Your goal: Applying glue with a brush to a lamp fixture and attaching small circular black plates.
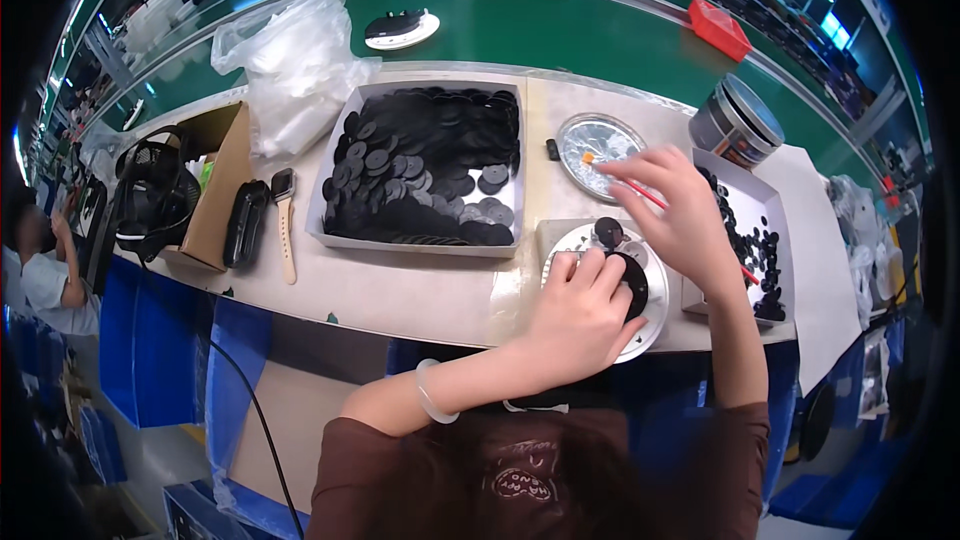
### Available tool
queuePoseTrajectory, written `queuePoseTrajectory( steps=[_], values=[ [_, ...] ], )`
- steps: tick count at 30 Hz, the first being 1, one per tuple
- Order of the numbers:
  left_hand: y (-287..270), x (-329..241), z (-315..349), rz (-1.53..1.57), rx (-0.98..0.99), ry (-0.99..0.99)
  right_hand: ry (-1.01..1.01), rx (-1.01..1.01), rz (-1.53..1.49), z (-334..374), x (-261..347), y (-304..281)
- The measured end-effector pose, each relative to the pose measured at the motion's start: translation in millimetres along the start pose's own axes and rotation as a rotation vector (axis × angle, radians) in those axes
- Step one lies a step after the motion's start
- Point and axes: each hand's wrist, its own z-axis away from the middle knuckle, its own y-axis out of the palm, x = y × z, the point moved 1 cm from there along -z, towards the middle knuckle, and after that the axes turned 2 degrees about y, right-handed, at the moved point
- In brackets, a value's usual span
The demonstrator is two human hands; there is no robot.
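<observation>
My left hand (578,315) has its fingers curled onto a black round part (632,288). Beneath that part lies a white round base (646,332) at the table's front edge. A small black disc (608,231) shows just beyond my left fingertips. Raised over the right side of the base, my right hand (678,212) grips a thin red stick (645,193), whose other end emerges by my wrist. The stick's kind cannot be made out. Beyond my right fingertips sits a round clear dish (578,145) with a small orange piece (588,157) in it.
Left of my hands, a white box (420,248) holds many black discs. On the right are a white tray (788,240) of small black parts and a tin can (738,120). Further left lie a watch (285,220), a cardboard box (222,190) and a plastic bag (295,65).
</observation>
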Motion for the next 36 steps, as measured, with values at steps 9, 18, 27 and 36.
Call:
queuePoseTrajectory(
  steps=[9, 18, 27, 36],
  values=[
    [3, -5, 0, 0.035, -0.035, -0.012, -0.604, 0.370, -0.067, -96, 51, 106],
    [3, -2, 3, 0.059, -0.041, -0.035, -0.771, 0.616, -0.111, -105, 47, 127],
    [6, 0, 4, 0.058, -0.072, -0.037, -0.330, 0.444, -0.099, -131, 4, 109],
    [-31, 25, 60, 0.046, -0.263, -0.152, -0.445, 0.483, -0.025, -118, 13, 117]
  ],
)
